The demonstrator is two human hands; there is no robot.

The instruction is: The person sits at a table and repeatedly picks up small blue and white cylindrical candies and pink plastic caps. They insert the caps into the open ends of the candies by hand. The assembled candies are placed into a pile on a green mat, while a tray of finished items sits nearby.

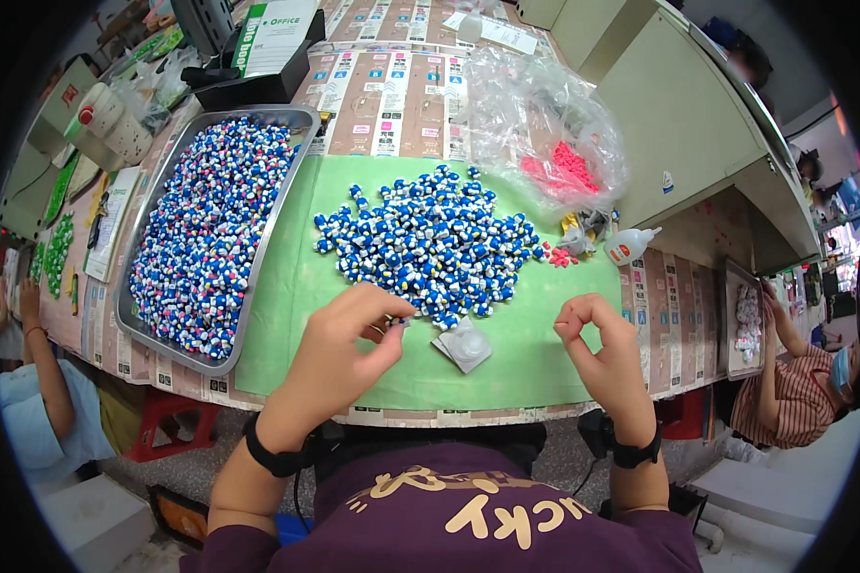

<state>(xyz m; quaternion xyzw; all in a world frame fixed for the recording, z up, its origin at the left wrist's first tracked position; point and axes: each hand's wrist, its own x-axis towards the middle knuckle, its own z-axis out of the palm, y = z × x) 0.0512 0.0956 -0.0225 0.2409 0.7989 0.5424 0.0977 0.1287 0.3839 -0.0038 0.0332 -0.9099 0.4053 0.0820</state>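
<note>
My left hand point(339, 344) is closed in a pinch over the green mat point(277, 325), near its front. Between its fingertips sits a small dark-and-white piece point(397, 323), mostly hidden by the fingers. Over the mat's right side, my right hand point(604, 349) has thumb and forefinger curled together; anything held there is too small to make out. Between the hands lies a grey square pad with a round clear dish point(462, 344). Just beyond it spreads a heap of small blue-and-white figures point(430, 244) with yellow bits. Several loose pink pieces point(561, 257) lie at its right edge.
A metal tray point(124, 306) full of similar figures stands at left. A clear plastic bag point(545, 115) with pink pieces, a white glue bottle point(631, 245) and a grey cabinet point(683, 134) are at right. A black box point(258, 86) stands behind. Other people sit on both sides.
</note>
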